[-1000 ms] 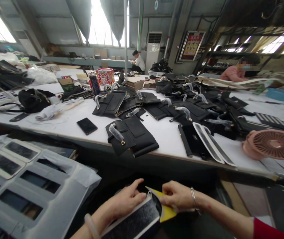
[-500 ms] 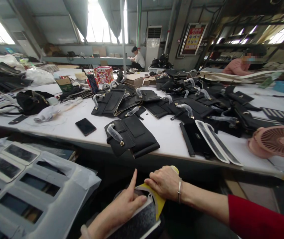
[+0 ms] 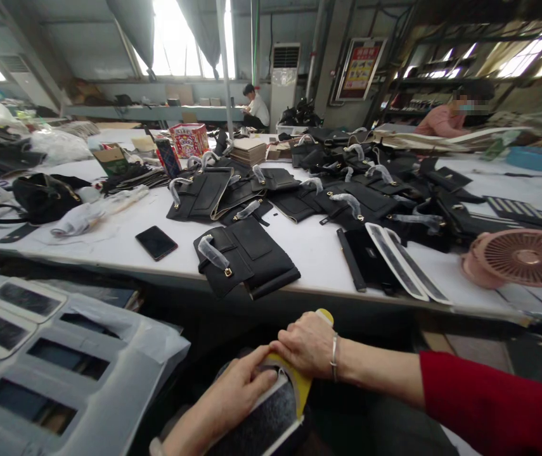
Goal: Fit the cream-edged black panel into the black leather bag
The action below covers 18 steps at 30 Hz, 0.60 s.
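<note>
Below the front edge of the white table (image 3: 319,254), the right hand (image 3: 306,347) is clenched around a yellow curved piece (image 3: 303,391), whose edge meets the end of a black panel (image 3: 264,419) with a pale border. The left hand (image 3: 239,394) lies on the panel, its fingers reaching to the right hand; whether it grips the panel cannot be told. Left of these, below the table, is a grey sheet (image 3: 109,399) with rectangular openings. Near the table's front edge lie a dark phone (image 3: 156,242), a black bag piece (image 3: 256,256) with a plastic-wrapped handle, and a pink fan (image 3: 525,256) at the right.
</note>
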{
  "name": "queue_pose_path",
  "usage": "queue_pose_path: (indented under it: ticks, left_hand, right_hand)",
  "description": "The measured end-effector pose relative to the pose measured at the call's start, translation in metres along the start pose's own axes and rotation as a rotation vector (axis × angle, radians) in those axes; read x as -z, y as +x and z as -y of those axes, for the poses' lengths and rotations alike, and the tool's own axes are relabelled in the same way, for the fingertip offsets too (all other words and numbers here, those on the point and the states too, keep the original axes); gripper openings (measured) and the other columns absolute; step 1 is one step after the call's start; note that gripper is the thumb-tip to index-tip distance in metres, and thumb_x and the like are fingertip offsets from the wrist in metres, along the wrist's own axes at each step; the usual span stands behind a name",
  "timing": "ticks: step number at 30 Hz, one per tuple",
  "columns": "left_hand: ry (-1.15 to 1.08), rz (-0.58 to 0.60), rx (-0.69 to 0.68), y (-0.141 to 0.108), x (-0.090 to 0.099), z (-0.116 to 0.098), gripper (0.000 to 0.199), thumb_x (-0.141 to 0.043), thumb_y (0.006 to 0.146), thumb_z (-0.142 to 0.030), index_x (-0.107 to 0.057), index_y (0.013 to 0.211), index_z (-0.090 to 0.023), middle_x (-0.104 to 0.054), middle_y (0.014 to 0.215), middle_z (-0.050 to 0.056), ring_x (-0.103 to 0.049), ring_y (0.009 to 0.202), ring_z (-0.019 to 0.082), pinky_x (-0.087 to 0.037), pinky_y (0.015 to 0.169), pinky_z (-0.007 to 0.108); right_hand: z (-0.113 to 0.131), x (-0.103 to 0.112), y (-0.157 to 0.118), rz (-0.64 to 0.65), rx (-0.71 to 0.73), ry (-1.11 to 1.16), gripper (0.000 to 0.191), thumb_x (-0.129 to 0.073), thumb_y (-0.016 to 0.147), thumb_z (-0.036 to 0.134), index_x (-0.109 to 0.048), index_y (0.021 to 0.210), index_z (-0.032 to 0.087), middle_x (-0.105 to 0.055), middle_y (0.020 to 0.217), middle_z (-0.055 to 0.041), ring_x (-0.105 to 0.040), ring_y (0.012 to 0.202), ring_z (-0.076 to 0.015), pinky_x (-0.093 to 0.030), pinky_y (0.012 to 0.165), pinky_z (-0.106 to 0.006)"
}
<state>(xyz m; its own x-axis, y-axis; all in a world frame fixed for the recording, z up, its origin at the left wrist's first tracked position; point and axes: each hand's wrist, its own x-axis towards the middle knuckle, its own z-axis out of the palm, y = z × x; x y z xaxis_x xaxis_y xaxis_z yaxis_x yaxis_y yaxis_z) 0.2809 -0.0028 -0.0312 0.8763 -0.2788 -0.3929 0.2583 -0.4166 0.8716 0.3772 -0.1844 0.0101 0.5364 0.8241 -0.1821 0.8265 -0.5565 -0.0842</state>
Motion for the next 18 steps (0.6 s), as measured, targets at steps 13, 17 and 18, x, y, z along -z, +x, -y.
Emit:
queue_pose_path:
  ticks: [13,17,18]
  left_hand:
    - [0.127,-0.025,-0.066,-0.008,0.003,-0.020,0.026,-0.048,0.096,-0.038,-0.068,0.104,-0.024,-0.071,0.091,-0.002,-0.065,0.086,0.017,-0.040,0.074,0.022]
    - [0.181,-0.025,-0.101,-0.008,-0.001,-0.019,0.028,-0.044,0.098,-0.038,-0.067,0.093,-0.023,-0.071,0.089,-0.001,-0.065,0.086,0.016,-0.040,0.074,0.022]
    - [0.193,-0.022,-0.107,-0.008,-0.002,-0.018,0.029,-0.043,0.098,-0.037,-0.067,0.091,-0.022,-0.071,0.089,0.000,-0.065,0.086,0.016,-0.040,0.074,0.022]
  right_hand:
    - [0.002,-0.001,-0.006,0.034,0.029,-0.027,0.051,-0.029,0.104,0.040,-0.067,0.079,0.018,-0.076,0.075,-0.0096,-0.073,0.068,-0.0250,-0.047,0.061,-0.031]
    - [0.005,-0.006,-0.014,0.037,0.027,-0.010,0.049,-0.029,0.104,0.041,-0.066,0.081,0.019,-0.076,0.076,-0.0083,-0.073,0.067,-0.0240,-0.047,0.060,-0.031]
    - [0.006,-0.007,-0.016,0.037,0.020,-0.005,0.049,-0.029,0.104,0.041,-0.066,0.081,0.019,-0.076,0.076,-0.0081,-0.073,0.067,-0.0239,-0.046,0.059,-0.030]
